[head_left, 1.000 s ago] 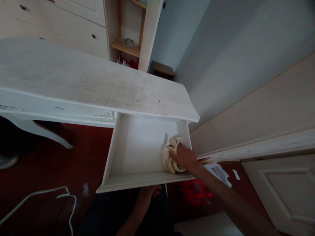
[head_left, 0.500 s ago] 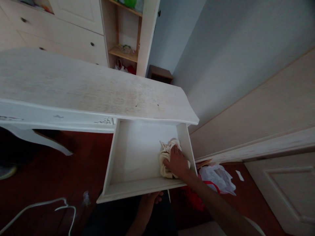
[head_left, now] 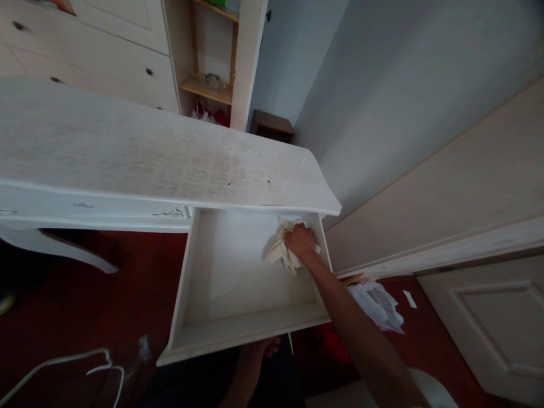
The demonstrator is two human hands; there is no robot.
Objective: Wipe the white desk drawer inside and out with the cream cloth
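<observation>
The right hand [head_left: 301, 241] presses a bunched cream cloth [head_left: 278, 253], fingers clenched over it, into the open drawer's [head_left: 238, 331] far right corner, while the left hand [head_left: 263, 347] cups the drawer front from beneath, apparently steadying it.

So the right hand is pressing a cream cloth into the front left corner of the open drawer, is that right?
Not quite. The head view shows the right hand pressing the cream cloth into the back right corner of the open drawer, just under the desk top's edge.
</observation>
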